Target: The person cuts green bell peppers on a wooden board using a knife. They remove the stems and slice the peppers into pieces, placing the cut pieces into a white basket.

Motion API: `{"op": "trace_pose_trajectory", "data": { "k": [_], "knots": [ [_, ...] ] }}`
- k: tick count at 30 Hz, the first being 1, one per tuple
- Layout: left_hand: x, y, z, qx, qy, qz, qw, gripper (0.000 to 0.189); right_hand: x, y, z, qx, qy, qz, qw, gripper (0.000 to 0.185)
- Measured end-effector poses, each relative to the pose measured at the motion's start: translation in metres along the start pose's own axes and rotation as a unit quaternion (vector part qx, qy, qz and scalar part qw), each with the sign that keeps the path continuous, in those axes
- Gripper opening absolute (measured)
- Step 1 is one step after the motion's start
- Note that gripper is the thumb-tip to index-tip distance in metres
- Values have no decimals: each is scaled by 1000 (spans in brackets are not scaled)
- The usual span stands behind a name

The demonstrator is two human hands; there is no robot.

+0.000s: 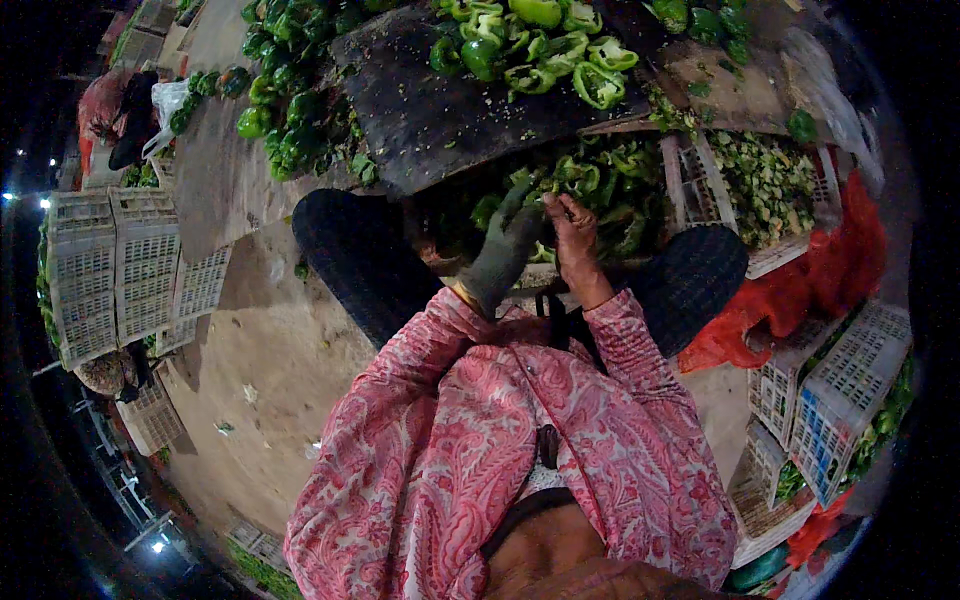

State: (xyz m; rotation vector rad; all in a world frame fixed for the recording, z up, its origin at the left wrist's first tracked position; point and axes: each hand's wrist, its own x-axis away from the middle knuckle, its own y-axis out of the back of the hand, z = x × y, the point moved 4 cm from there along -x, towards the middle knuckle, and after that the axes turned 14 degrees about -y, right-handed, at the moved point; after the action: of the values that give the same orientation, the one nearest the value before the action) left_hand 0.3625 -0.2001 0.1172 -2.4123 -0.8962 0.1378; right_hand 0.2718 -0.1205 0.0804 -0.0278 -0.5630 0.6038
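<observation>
My left hand point(501, 244) wears a grey-green glove and reaches over a crate of cut green peppers point(622, 169) between my knees. Close beside it, my bare right hand point(576, 234) has its fingers curled, with the fingertips near the gloved ones. Whether either hand holds a small piece is too dim and blurred to tell. Just beyond the crate, a dark board point(427, 112) slopes down towards me, scattered with seeds and scraps. Halved green peppers point(559, 56) are heaped on its far part.
Whole green peppers point(289, 90) lie left of the board. A white plastic crate of pepper cores and trimmings point(765, 180) stands by my right knee, with red mesh sacking point(795, 292) beside it. Stacked crates point(116, 270) are at left, more crates point(847, 397) at right. A person point(112, 112) is at far left.
</observation>
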Motion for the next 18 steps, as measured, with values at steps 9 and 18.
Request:
{"op": "trace_pose_trajectory", "data": {
  "k": [9, 18],
  "knots": [
    [-69, -24, -31, -688, -299, 222, 623, 51, -17, 136, 90, -316, -40, 30, 948, 26],
    [-198, -95, 2, -792, -216, 178, 543, 57, -42, 214, 124, -319, -24, 0, 947, 32]
  ]
}}
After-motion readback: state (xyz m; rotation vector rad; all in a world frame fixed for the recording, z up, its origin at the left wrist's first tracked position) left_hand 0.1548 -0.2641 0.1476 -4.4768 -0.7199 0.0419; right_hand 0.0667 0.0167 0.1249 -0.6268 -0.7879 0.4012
